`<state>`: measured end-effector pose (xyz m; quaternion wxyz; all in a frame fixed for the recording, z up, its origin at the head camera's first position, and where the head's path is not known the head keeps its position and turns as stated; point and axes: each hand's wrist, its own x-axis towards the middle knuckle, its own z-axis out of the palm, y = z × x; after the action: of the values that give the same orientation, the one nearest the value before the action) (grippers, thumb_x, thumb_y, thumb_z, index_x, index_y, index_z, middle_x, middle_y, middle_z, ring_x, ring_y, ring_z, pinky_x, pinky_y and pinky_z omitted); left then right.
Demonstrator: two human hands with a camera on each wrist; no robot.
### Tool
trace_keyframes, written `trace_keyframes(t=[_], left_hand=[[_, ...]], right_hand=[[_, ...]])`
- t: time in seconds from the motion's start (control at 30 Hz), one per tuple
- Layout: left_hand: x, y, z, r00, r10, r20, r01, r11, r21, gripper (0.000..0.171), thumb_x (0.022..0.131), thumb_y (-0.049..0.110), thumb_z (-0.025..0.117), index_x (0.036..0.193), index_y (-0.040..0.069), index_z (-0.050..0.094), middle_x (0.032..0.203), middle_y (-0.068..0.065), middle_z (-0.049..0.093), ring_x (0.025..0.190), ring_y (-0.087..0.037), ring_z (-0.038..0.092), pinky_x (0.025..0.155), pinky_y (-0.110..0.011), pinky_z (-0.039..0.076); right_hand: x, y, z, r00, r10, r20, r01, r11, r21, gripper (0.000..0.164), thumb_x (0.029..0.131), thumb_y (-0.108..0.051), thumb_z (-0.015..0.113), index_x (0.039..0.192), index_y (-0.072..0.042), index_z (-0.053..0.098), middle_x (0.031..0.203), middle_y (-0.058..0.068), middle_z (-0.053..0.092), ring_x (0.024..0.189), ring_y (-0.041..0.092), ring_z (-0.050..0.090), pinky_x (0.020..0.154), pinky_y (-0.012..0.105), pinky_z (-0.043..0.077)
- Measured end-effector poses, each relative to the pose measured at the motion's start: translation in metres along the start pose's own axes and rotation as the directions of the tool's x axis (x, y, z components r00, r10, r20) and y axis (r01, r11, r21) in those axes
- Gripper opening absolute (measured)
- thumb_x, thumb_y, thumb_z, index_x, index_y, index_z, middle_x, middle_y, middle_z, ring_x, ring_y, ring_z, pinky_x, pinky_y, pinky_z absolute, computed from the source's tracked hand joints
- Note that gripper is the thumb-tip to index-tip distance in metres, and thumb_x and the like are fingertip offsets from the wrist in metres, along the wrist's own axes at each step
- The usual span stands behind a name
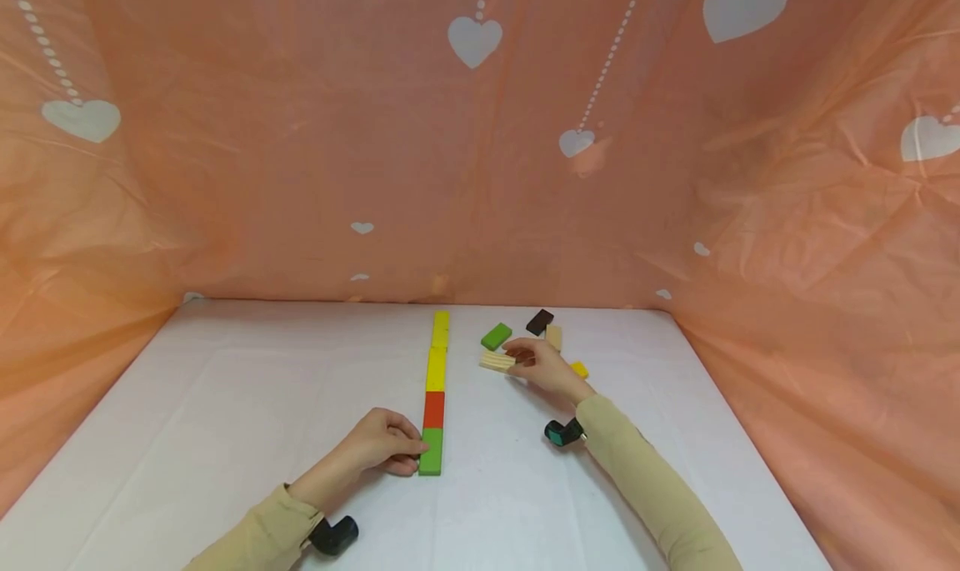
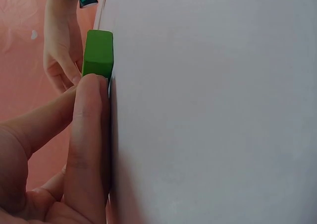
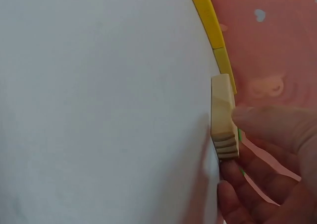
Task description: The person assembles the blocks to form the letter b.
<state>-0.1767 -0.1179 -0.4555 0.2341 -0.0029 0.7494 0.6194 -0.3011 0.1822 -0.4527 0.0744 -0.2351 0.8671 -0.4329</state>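
In the head view my left hand (image 1: 386,443) is at the near end of a row of blocks, its fingertips against the left side and top edge of a green block (image 1: 431,458). The left wrist view shows the fingers straight against that green block (image 2: 98,50). Beyond it the row continues with a red block (image 1: 434,410) and two yellow blocks (image 1: 437,369). My right hand (image 1: 542,367) pinches a plain wooden block (image 1: 495,361) to the right of the row. In the right wrist view the thumb lies on this striped-grain wooden block (image 3: 222,105), close over the table.
Past the right hand lie a loose green block (image 1: 497,336), a dark block (image 1: 539,322), another plain wooden block (image 1: 553,337) and a yellow block (image 1: 579,370). An orange curtain (image 1: 390,171) with white hearts encloses the white table (image 1: 225,404) at the back and sides.
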Motion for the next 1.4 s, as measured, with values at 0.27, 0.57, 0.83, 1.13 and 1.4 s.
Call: trace_keyframes(t=[0.27, 0.57, 0.83, 1.13, 1.4], left_hand=[[0.0011, -0.0021, 0.0013, 1.000, -0.013, -0.006, 0.013, 1.000, -0.007, 0.022, 0.082, 0.003, 0.075, 0.094, -0.009, 0.061, 0.069, -0.010, 0.066, 0.054, -0.014, 0.063, 0.055, -0.029, 0.059], [0.0025, -0.0022, 0.0008, 1.000, -0.011, -0.008, 0.011, 1.000, -0.009, 0.022, 0.082, 0.003, 0.074, 0.094, -0.009, 0.061, 0.069, -0.011, 0.066, 0.054, -0.015, 0.064, 0.054, -0.029, 0.059], [0.0008, -0.0019, -0.0001, 1.000, 0.004, 0.006, -0.004, 1.000, -0.009, 0.022, 0.082, 0.004, 0.074, 0.094, -0.009, 0.061, 0.070, -0.011, 0.067, 0.054, -0.015, 0.064, 0.055, -0.029, 0.059], [0.0003, 0.0007, 0.0005, 1.000, 0.003, -0.003, -0.003, 1.000, -0.005, 0.021, 0.082, 0.003, 0.074, 0.094, -0.009, 0.062, 0.070, -0.012, 0.067, 0.054, -0.015, 0.064, 0.055, -0.029, 0.059], [-0.0003, 0.0017, 0.0015, 1.000, -0.004, -0.019, 0.004, 1.000, -0.002, 0.024, 0.081, 0.005, 0.075, 0.094, -0.009, 0.061, 0.072, -0.011, 0.067, 0.055, -0.015, 0.064, 0.056, -0.030, 0.059]], right_hand=[[0.0013, 0.0001, 0.0043, 0.995, 0.100, -0.028, -0.102, 0.993, -0.060, 0.033, 0.088, -0.009, 0.070, 0.120, -0.003, 0.063, 0.111, 0.006, 0.063, 0.094, 0.018, 0.057, 0.085, 0.033, 0.051], [0.0022, 0.0003, 0.0055, 0.998, 0.052, -0.032, -0.054, 0.996, -0.069, 0.032, 0.087, -0.007, 0.070, 0.118, -0.002, 0.065, 0.112, 0.006, 0.062, 0.094, 0.018, 0.056, 0.085, 0.033, 0.052], [0.0025, -0.0019, 0.0069, 1.000, 0.004, -0.031, -0.006, 0.999, -0.040, 0.036, 0.081, 0.002, 0.073, 0.116, 0.002, 0.065, 0.108, 0.010, 0.062, 0.094, 0.021, 0.060, 0.085, 0.031, 0.054], [0.0007, -0.0045, 0.0071, 0.999, 0.042, -0.025, -0.043, 0.999, -0.028, 0.036, 0.082, 0.001, 0.073, 0.117, 0.000, 0.065, 0.111, 0.009, 0.060, 0.095, 0.021, 0.058, 0.085, 0.032, 0.053], [0.0005, -0.0070, 0.0079, 0.995, 0.099, -0.029, -0.100, 0.995, -0.024, 0.030, 0.086, -0.002, 0.070, 0.117, -0.004, 0.066, 0.115, 0.007, 0.060, 0.098, 0.021, 0.057, 0.090, 0.034, 0.051]])
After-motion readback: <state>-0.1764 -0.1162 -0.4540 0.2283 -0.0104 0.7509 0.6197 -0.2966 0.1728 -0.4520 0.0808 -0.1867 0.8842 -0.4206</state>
